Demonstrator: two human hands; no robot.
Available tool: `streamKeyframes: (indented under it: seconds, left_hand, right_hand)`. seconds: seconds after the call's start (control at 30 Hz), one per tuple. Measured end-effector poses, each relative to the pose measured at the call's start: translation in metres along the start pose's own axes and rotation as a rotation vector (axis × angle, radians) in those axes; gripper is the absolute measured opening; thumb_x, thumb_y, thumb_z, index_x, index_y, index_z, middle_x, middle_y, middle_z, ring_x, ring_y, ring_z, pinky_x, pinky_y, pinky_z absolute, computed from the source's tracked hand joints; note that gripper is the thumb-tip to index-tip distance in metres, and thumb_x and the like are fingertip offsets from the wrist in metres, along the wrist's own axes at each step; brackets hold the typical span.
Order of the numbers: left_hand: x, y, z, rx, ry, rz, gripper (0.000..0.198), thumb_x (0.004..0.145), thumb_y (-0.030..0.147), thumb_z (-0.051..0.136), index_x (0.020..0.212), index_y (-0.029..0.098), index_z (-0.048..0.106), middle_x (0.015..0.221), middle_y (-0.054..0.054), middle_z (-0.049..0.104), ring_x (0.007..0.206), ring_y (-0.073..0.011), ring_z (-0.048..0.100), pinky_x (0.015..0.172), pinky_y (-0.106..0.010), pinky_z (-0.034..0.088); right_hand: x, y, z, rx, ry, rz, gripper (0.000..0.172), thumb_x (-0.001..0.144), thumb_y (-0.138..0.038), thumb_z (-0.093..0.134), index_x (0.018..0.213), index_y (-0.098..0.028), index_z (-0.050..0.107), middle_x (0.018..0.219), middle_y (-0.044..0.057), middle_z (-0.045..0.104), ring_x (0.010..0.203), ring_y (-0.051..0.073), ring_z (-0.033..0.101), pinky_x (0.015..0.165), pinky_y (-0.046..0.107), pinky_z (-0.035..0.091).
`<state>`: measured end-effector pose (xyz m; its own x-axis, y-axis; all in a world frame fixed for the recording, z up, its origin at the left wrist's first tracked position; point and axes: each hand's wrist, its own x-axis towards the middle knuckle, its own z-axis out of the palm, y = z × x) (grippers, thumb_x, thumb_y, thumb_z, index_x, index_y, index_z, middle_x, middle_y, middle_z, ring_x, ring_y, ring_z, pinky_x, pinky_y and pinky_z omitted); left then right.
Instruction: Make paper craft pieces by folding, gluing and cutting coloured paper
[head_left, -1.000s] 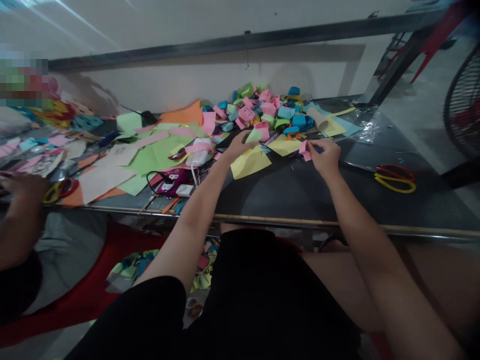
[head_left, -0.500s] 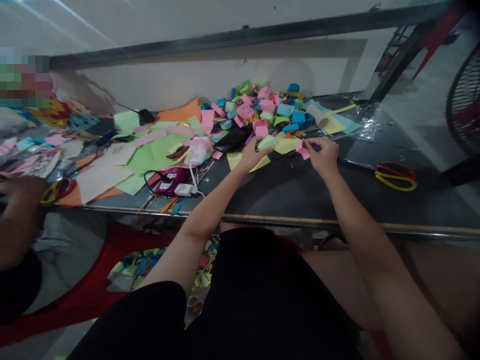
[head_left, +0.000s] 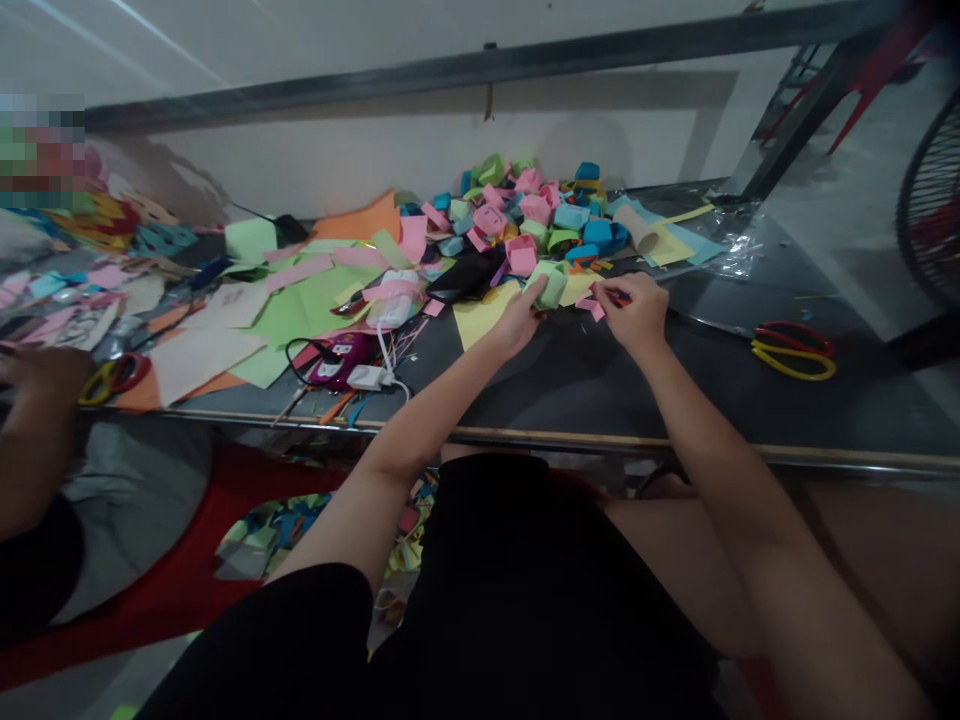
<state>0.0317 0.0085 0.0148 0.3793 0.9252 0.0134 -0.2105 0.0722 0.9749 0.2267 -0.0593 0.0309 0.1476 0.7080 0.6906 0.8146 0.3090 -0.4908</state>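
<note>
My left hand (head_left: 523, 318) is closed on a small light green folded paper box (head_left: 552, 284), thumb on its near side. To its right, my right hand (head_left: 634, 312) pinches a small pink piece of paper (head_left: 590, 308) at the fingertips. A thin red and dark bit shows between the fingers of that hand, too small to name. Under and behind the hands lie yellow paper sheets (head_left: 484, 312). Just beyond is a heap of small folded paper boxes (head_left: 535, 209) in pink, blue and green. A black phone (head_left: 466, 275) lies left of the green box.
Red-and-yellow-handled scissors (head_left: 793, 350) lie at the right of the dark table (head_left: 720, 400). A purple power socket (head_left: 341, 360) with a white charger and cables stands left. Coloured sheets (head_left: 300, 310) spread farther left, near another person's hand (head_left: 49, 375). A fan (head_left: 930, 210) stands at right.
My left hand has moved right and turned the light green box more upright. My right hand has shifted slightly left with the pink paper, bringing the hands closer.
</note>
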Motion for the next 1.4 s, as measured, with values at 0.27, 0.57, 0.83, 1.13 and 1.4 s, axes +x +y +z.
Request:
streamKeyframes:
  seconds: [0.27,0.57,0.83,1.13,1.4]
  left_hand:
    - [-0.028,0.013,0.043,-0.16,0.123,-0.151,0.035,0.093,0.051,0.072,0.104,0.018,0.072,0.091,-0.006,0.075,0.092,-0.0202,0.071,0.079,-0.03,0.051]
    - [-0.026,0.007,0.044,-0.105,0.091,-0.153,0.034,0.098,0.052,0.064,0.102,0.019,0.071,0.084,-0.004,0.072,0.081,-0.0167,0.067,0.074,-0.029,0.048]
    - [-0.033,0.012,0.048,-0.091,0.068,-0.167,0.035,0.1,0.053,0.059,0.105,0.02,0.072,0.076,-0.002,0.069,0.074,-0.015,0.065,0.069,-0.028,0.046]
    - [-0.036,0.028,0.048,-0.387,0.043,-0.372,0.037,0.103,0.049,0.054,0.121,0.022,0.069,0.073,-0.001,0.069,0.062,-0.0125,0.063,0.057,-0.024,0.045]
    - [-0.038,0.039,0.043,-0.544,-0.021,-0.471,0.041,0.105,0.049,0.047,0.125,0.019,0.069,0.07,-0.001,0.068,0.057,-0.012,0.062,0.051,-0.022,0.042]
  right_hand:
    - [-0.002,-0.009,-0.003,-0.141,-0.101,-0.102,0.026,0.096,-0.03,0.057,0.079,-0.022,0.075,0.08,0.009,0.072,0.087,0.027,0.065,0.088,0.044,0.05]
    - [-0.003,-0.007,0.001,-0.226,-0.125,-0.128,0.025,0.095,-0.032,0.058,0.08,-0.022,0.075,0.082,0.009,0.072,0.096,0.03,0.065,0.089,0.047,0.049]
    - [-0.004,-0.011,-0.007,-0.259,-0.122,-0.116,0.019,0.094,-0.036,0.061,0.097,-0.025,0.077,0.094,0.008,0.075,0.108,0.032,0.064,0.101,0.052,0.047]
    - [-0.003,-0.009,-0.013,-0.242,-0.049,-0.19,0.036,0.103,-0.05,0.048,0.106,-0.03,0.077,0.127,0.009,0.071,0.129,0.034,0.058,0.113,0.06,0.04]
    - [-0.003,0.008,-0.009,-0.198,-0.143,-0.348,0.036,0.099,-0.05,0.051,0.113,-0.032,0.078,0.153,0.003,0.057,0.144,0.036,0.045,0.118,0.065,0.031]
